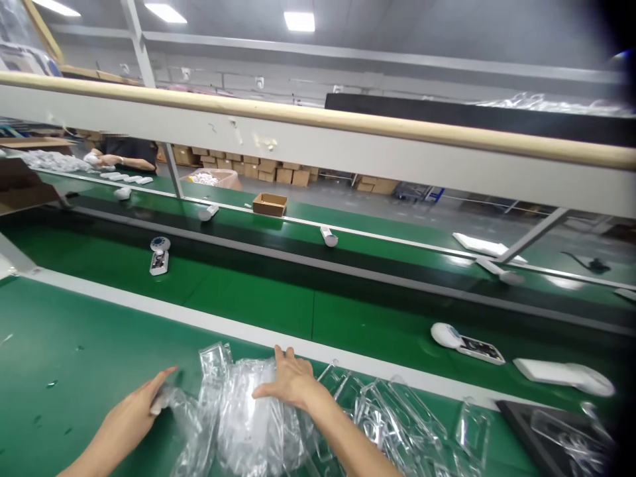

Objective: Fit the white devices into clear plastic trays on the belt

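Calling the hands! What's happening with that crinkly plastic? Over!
Right hand spread over clear plastic bundle. Left hand at its loose left edge, grip unclear. Clear plastic pieces crowded close on the right.

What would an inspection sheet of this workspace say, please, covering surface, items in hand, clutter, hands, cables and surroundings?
Surface: flat green worktop; small glossy specks at left, nature unclear.
Items in hand: bulky bundle of crumpled clear plastic film.
Clutter: heap of clear plastic frame-like pieces right of the bundle; similar pieces on a flat black tray.
Hands: right hand spread on the bundle; left hand at its left side, grip unclear.
Cables: black object with a thin cord-like tail, far right.
Surroundings: white round-headed plastic devices beyond the worktop; brown cardboard boxes; a person, far left.
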`<state>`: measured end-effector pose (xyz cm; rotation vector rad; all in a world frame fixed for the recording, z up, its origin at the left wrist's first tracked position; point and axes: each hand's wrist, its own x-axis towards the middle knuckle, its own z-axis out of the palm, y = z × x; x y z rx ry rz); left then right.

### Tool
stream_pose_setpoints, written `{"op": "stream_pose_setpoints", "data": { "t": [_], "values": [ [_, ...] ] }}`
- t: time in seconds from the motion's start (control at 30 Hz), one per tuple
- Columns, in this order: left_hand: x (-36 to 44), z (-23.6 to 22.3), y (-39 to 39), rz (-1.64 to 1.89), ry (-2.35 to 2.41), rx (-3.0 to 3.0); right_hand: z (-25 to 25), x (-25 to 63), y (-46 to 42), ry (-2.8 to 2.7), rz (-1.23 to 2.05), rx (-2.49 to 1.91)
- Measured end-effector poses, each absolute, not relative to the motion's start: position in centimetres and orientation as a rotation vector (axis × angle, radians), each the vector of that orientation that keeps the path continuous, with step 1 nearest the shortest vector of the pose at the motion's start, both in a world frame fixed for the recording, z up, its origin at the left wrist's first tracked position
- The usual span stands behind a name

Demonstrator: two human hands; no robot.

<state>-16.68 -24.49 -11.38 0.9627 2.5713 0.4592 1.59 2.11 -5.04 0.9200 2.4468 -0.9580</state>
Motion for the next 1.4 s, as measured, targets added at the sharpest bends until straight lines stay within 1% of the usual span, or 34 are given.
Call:
{"op": "stream_pose_setpoints", "data": {
  "t": [0.13, 0.27, 0.37, 0.47, 0.6, 0.67, 0.8, 0.97, 1.03, 1.13, 1.2, 1.33, 1.4],
  "values": [
    [-16.2, -10.5, -23.8, 0.835, 2.383, 0.564, -6.7, 0.5, 1.8, 2.457, -0.991, 0.933],
    [-17.0, -10.0, -23.1, 1.189, 2.212, 0.589, -8.4, 0.2, 1.5, 2.514, -1.096, 1.01],
    [-18.6, -10.1, -23.1, 1.259, 2.095, 0.694, -9.3, 0.3, 1.2, 2.515, -1.16, 1.129],
    [-20.3, -10.5, -23.8, 1.246, 1.998, 0.761, -9.9, 0.8, 0.9, 2.492, -1.216, 1.275],
    [-21.9, -11.1, -24.9, 1.35, 1.865, 0.602, -10.2, 1.4, 0.3, 2.42, -1.283, 1.478],
    [-22.6, -11.3, -25.3, 1.398, 1.872, 0.49, -10.3, 1.5, -0.2, 2.366, -1.312, 1.571],
    [-23.9, -11.2, -25.6, 1.27, 1.997, 0.381, -10.1, 1.3, -0.8, 2.269, -1.36, 1.686],
    [-24.8, -11.2, -25.8, 1.295, 1.84, 0.222, -8.4, 1.5, -0.9, 2.275, -1.384, 1.7],
    [-24.9, -11.1, -25.7, 1.302, 1.801, 0.278, -7.3, 1.8, -1.2, 2.358, -1.396, 1.675],
    [-25.1, -10.7, -25.0, 1.214, 1.905, 0.522, -5.6, 2.2, -2.1, 2.513, -1.423, 1.604],
    [-25.3, -10.3, -24.3, 1.027, 2.06, 0.779, -4.5, 2.6, -3.0, 2.592, -1.428, 1.568],
    [-26.1, -9.3, -23.4, 0.405, 2.33, 1.217, -2.2, 3.5, -4.5, 2.712, -1.412, 1.499],
    [-26.7, -8.8, -23.4, 0.177, 2.387, 1.376, -0.9, 3.9, -4.9, 2.764, -1.407, 1.46]
  ]
}}
